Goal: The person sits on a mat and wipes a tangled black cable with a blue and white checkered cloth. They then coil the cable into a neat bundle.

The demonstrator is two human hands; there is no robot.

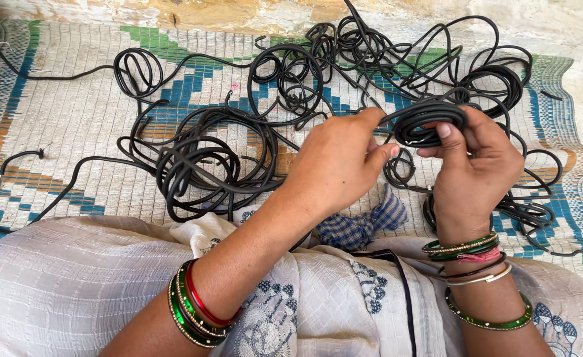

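Head view, woven mat, cracked wall, tangled cable

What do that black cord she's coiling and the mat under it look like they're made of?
The black cord looks like rubber- or plastic-sheathed cable: smooth, matte, springing into stiff loops; what lies inside cannot be told. The mat looks woven from plastic or reed strips: fine parallel ribs, cream with blue, green and orange bands. The left hand and right hand hold the coil.

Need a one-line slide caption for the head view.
Both hands, left hand and right hand, hold a small black cable coil above tangled cable on a woven mat.
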